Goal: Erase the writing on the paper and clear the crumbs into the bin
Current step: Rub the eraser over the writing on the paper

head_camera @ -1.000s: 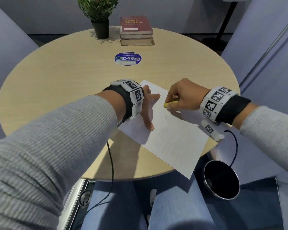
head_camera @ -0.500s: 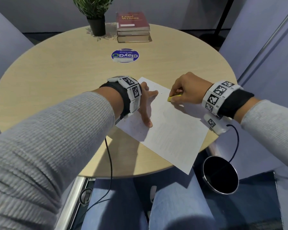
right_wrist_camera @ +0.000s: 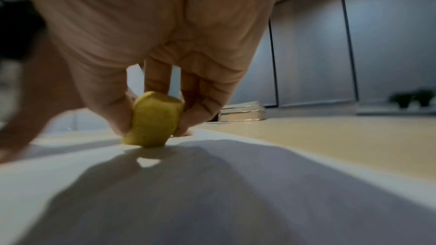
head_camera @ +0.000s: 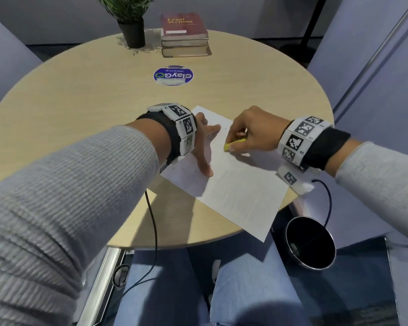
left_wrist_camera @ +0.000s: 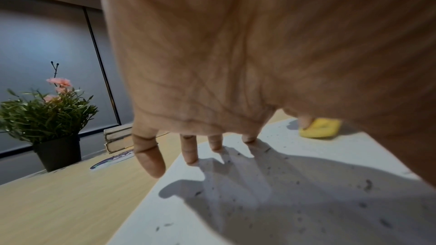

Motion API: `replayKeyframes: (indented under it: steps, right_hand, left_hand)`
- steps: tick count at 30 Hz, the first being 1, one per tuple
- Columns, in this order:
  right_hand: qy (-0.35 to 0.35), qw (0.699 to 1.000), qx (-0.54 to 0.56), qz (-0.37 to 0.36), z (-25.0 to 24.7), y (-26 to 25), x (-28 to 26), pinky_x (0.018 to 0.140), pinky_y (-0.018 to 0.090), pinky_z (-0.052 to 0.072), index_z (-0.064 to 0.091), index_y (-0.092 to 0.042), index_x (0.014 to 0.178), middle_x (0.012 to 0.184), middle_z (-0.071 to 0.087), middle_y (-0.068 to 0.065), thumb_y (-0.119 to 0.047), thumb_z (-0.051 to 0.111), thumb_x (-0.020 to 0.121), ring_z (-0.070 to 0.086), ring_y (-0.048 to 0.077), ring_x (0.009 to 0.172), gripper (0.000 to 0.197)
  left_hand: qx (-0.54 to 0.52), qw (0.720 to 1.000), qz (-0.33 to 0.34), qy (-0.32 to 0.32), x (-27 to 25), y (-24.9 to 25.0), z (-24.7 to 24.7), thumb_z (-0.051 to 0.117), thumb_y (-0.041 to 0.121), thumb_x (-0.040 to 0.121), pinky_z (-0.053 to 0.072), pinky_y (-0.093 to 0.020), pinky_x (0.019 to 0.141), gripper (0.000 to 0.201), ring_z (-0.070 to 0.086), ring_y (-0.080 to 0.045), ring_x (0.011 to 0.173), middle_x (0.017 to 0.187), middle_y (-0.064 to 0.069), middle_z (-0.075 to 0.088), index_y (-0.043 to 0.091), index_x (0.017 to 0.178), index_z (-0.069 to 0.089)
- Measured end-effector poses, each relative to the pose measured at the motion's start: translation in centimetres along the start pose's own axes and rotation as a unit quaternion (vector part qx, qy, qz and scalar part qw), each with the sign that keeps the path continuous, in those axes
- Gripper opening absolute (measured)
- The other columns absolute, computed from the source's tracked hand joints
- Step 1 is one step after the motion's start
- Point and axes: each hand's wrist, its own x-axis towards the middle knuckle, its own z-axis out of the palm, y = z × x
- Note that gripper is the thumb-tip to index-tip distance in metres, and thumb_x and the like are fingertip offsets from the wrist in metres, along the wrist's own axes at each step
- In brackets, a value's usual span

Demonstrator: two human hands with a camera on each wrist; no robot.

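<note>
A white sheet of paper (head_camera: pixel 233 184) lies on the round wooden table (head_camera: pixel 80 102), its near corner hanging over the table's front edge. My left hand (head_camera: pixel 205 147) presses flat on the sheet's far left part, fingers (left_wrist_camera: pixel 151 161) spread and straight. My right hand (head_camera: pixel 252 132) pinches a yellow eraser (head_camera: pixel 231 145) between thumb and fingers, its lower end (right_wrist_camera: pixel 151 124) touching the paper near the far edge. Dark eraser crumbs (left_wrist_camera: pixel 295 189) are scattered on the paper around my left hand. A round black bin (head_camera: pixel 310 243) stands on the floor below the table's right front edge.
A potted plant (head_camera: pixel 131 22) and a stack of books (head_camera: pixel 185 35) stand at the table's far side, with a round blue sticker (head_camera: pixel 173 76) in front of them. Cables hang from both wrists. My knees in jeans sit under the table edge.
The right hand with the eraser has shifted a little back and forth on the paper's upper part. The left hand stays pressed in place. The head view moved slightly.
</note>
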Motion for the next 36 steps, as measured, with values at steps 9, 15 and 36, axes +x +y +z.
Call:
replayKeyframes:
  steps: [9,15,36]
  right_hand:
    - [-0.004,1.0,-0.004,-0.011,0.4,-0.5,0.1,0.06,0.028,0.045,0.078,-0.019,0.086,0.072,0.068,0.004,-0.034,0.075,0.078,0.058,0.017,0.065,0.017]
    - [-0.012,0.999,-0.018,-0.035,1.3,-1.6,-0.1,0.064,0.03,0.05,0.078,-0.02,0.085,0.075,0.07,0.003,-0.033,0.074,0.077,0.062,0.017,0.068,0.016]
    - [-0.014,1.0,-0.004,-0.018,0.6,-0.6,-0.6,0.063,0.029,0.049,0.077,-0.023,0.085,0.075,0.07,0.0,-0.035,0.075,0.077,0.061,0.016,0.067,0.015]
  left_hand:
    - [0.017,1.0,-0.002,-0.01,0.1,0.1,-0.1,0.066,0.072,0.064,0.016,-0.042,0.113,0.119,0.011,-0.027,0.143,0.154,-0.006,0.012,0.03,0.152,-0.001]
    - [0.011,1.0,0.001,-0.006,0.1,0.0,0.0,0.07,0.071,0.061,0.022,-0.043,0.11,0.113,0.016,-0.028,0.14,0.151,-0.006,0.017,0.03,0.149,0.011]
    - [0.003,1.0,-0.001,0.005,0.4,-0.3,0.4,0.07,0.074,0.057,0.022,-0.043,0.11,0.12,0.017,-0.027,0.14,0.152,-0.005,0.016,0.03,0.15,0.008]
